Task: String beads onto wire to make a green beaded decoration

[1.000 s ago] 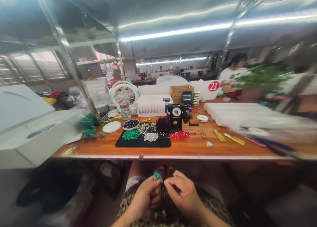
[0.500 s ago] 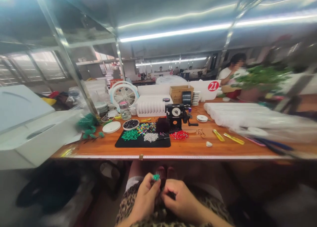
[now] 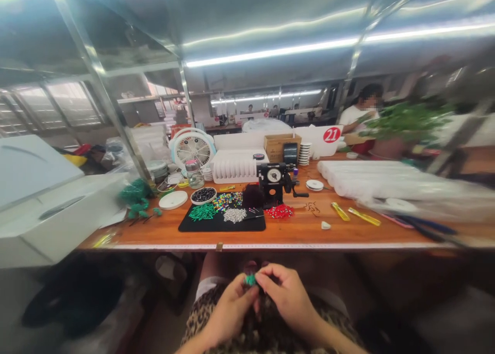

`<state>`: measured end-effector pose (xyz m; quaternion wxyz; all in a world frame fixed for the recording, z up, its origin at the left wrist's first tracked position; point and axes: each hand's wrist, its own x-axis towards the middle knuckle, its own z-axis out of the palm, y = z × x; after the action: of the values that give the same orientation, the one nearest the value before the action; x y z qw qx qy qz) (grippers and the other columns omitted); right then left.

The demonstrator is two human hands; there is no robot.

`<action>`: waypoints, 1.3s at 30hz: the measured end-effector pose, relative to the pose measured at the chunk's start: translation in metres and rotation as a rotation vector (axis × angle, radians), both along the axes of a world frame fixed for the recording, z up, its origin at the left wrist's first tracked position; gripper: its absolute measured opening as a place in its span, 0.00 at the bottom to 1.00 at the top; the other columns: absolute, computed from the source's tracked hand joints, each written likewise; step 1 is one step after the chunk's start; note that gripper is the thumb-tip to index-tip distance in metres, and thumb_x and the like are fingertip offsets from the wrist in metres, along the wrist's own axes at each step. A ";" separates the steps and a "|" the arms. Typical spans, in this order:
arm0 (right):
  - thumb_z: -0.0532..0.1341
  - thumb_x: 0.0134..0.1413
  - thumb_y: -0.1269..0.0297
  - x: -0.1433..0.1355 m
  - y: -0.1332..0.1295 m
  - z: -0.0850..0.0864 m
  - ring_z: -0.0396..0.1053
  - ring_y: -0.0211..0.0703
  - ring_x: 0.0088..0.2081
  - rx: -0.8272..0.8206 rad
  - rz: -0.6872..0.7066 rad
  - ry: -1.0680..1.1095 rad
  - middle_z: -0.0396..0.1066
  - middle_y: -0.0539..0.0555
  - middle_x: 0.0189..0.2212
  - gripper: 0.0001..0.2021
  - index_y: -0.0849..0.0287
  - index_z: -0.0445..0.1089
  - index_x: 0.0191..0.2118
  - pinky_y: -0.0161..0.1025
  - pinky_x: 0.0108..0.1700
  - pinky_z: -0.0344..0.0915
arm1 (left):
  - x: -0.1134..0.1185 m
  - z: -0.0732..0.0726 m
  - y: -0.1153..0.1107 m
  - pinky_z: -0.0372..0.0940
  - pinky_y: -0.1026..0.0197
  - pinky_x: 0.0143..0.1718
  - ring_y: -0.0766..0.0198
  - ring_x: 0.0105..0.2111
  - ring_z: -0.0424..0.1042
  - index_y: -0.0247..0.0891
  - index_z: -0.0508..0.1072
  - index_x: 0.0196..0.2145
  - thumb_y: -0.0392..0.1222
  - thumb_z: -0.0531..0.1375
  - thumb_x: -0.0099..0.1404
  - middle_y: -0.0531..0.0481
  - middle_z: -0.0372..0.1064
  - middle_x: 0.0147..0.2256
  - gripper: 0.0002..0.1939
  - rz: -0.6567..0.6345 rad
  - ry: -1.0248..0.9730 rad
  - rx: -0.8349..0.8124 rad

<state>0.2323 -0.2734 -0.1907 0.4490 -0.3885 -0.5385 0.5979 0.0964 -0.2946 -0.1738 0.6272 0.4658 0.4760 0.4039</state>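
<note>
A small green bead cluster (image 3: 250, 280) is pinched between the thumb and fingers of my left hand (image 3: 232, 307), low over my lap. My right hand (image 3: 288, 297) is closed in a pinch right beside the cluster, its fingertips at the right edge. Whatever those fingertips hold is too small to make out. Beyond the hands, a black mat (image 3: 220, 225) on the table carries green tube beads (image 3: 201, 212), silver-white beads (image 3: 234, 215) and multicoloured beads (image 3: 228, 201).
Red beads (image 3: 281, 211) lie beside a black hand-crank machine (image 3: 273, 181). A dish of dark beads (image 3: 203, 195), a white lid (image 3: 173, 200) and a fan (image 3: 193, 150) are left. Yellow cutters (image 3: 363, 216) and wrapped white rolls (image 3: 371, 181) are right. A person (image 3: 353, 117) sits beyond.
My right hand has risen from below the cluster to its right edge, and its fingers have unfolded into a pinch there. The left hand has shifted slightly right, still gripping the cluster.
</note>
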 end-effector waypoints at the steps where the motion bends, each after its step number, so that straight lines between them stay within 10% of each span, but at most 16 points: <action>1: 0.59 0.53 0.53 0.000 0.000 -0.001 0.67 0.39 0.21 -0.001 -0.027 0.007 0.69 0.50 0.19 0.15 0.62 0.70 0.28 0.34 0.25 0.62 | -0.001 -0.001 0.000 0.53 0.68 0.21 0.71 0.18 0.59 0.36 0.62 0.23 0.61 0.65 0.49 0.55 0.61 0.18 0.25 0.001 -0.008 0.016; 13: 0.59 0.54 0.52 0.007 -0.005 -0.012 0.50 0.31 0.19 0.056 0.056 -0.031 0.56 0.45 0.18 0.16 0.61 0.69 0.28 0.31 0.22 0.49 | -0.008 -0.016 0.000 0.50 0.68 0.14 0.69 0.16 0.57 0.37 0.61 0.27 0.51 0.63 0.53 0.56 0.57 0.17 0.17 0.145 -0.280 -0.047; 25: 0.56 0.57 0.50 0.009 -0.006 -0.009 0.63 0.40 0.31 0.356 0.183 -0.119 0.66 0.52 0.25 0.19 0.59 0.74 0.27 0.35 0.37 0.59 | -0.007 -0.008 -0.002 0.46 0.70 0.13 0.74 0.13 0.50 0.38 0.59 0.25 0.53 0.67 0.49 0.62 0.50 0.14 0.22 0.188 -0.300 -0.079; 39: 0.57 0.55 0.55 0.006 -0.004 -0.014 0.58 0.36 0.26 0.178 0.062 -0.120 0.60 0.48 0.21 0.15 0.61 0.66 0.24 0.33 0.30 0.56 | -0.008 -0.015 -0.002 0.48 0.69 0.15 0.73 0.14 0.51 0.38 0.58 0.24 0.53 0.67 0.51 0.61 0.52 0.15 0.22 0.215 -0.298 -0.054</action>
<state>0.2381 -0.2771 -0.2051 0.4301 -0.3652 -0.6272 0.5369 0.0886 -0.2964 -0.1888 0.6565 0.3301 0.4355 0.5200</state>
